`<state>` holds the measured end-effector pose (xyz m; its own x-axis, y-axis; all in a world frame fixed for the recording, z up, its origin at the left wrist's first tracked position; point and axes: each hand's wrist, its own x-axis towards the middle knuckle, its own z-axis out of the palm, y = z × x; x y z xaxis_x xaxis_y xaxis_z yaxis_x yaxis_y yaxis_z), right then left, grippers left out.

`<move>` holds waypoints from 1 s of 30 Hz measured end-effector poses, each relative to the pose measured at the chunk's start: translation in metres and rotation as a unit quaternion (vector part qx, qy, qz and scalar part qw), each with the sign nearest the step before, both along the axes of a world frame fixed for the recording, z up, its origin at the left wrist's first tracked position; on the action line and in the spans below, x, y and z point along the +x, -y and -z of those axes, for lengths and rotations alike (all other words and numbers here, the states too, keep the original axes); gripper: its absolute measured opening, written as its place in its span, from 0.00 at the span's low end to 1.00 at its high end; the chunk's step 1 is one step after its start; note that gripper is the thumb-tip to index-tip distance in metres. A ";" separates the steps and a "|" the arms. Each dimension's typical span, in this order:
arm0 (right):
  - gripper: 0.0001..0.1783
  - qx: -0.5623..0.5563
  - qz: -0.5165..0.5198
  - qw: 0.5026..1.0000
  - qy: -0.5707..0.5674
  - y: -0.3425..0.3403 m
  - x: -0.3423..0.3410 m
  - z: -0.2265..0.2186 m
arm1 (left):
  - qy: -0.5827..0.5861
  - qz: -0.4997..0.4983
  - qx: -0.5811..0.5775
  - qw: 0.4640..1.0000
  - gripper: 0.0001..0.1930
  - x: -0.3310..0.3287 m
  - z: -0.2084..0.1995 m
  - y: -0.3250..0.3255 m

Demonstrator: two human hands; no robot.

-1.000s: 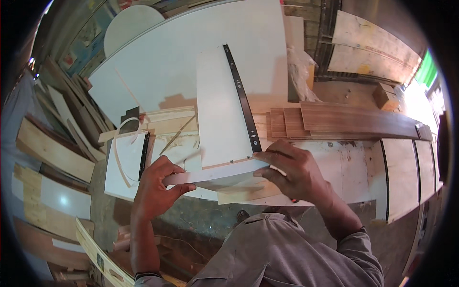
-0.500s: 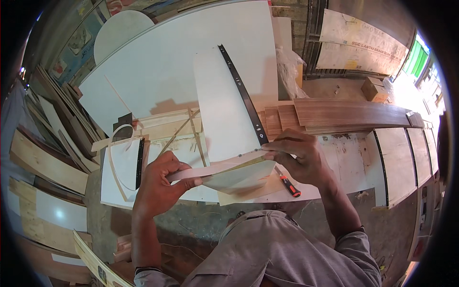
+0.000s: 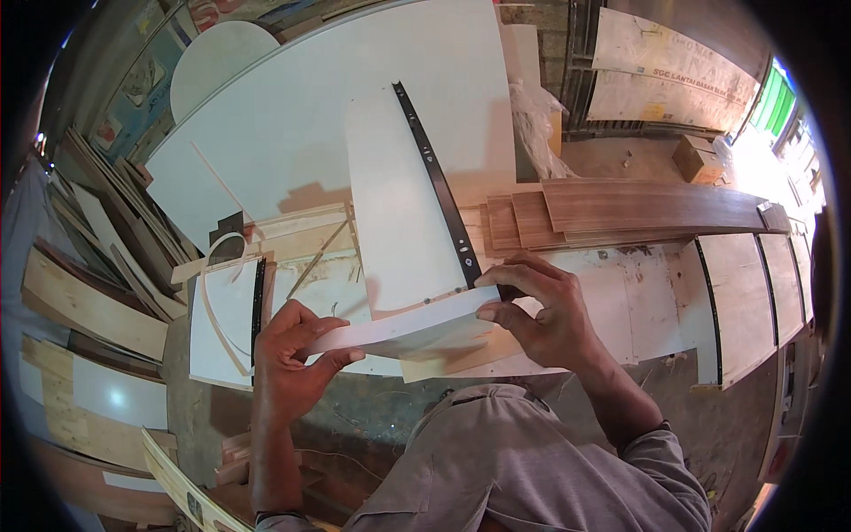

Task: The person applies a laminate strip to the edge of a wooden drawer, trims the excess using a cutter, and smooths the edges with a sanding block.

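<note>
A long white panel [image 3: 390, 195] stretches away from me, with a black drawer runner [image 3: 436, 182] fixed along its right side. Across its near end lies a white edging strip [image 3: 408, 326]. My left hand [image 3: 297, 359] pinches the strip's left end between thumb and fingers. At the right corner, beside the runner's near end, my right hand [image 3: 541, 310] grips the strip and panel edge, thumb below and fingers above. A greyish surface shows under the strip; I cannot tell whether it belongs to the panel. The fingers partly hide both strip ends.
Brown wood-grain boards [image 3: 647, 208] are stacked to the right, near panels with black runners [image 3: 736, 297]. At left stands a smaller white panel [image 3: 222, 328] with a looped strip [image 3: 211, 297] on it. Offcuts [image 3: 97, 293] lean at far left. A large white sheet [image 3: 292, 115] lies behind.
The strip has turned, so its white face shows more broadly along the panel's end. Panel and right hand have shifted slightly left. An orange-and-black utility knife beside the right hand is no longer visible.
</note>
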<state>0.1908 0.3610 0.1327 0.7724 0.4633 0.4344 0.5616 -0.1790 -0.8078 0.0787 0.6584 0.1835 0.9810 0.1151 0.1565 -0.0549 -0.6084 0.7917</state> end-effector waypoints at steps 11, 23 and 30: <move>0.16 0.013 -0.011 0.998 0.066 -0.002 0.004 -0.006 | -0.027 -0.031 0.027 0.999 0.21 -0.002 -0.003 -0.005; 0.21 -0.097 -0.016 0.989 0.106 0.002 -0.002 -0.029 | -0.038 -0.010 0.018 0.999 0.20 -0.001 0.006 -0.010; 0.18 -0.144 -0.089 0.967 0.192 -0.020 -0.004 -0.045 | 0.001 0.016 0.002 1.000 0.18 -0.005 0.007 -0.018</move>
<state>0.1870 0.3809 0.1777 0.4776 0.7182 0.5061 0.8525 -0.2394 -0.4648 0.0741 0.6762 0.1769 0.9837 0.0825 0.1596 -0.0770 -0.6090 0.7894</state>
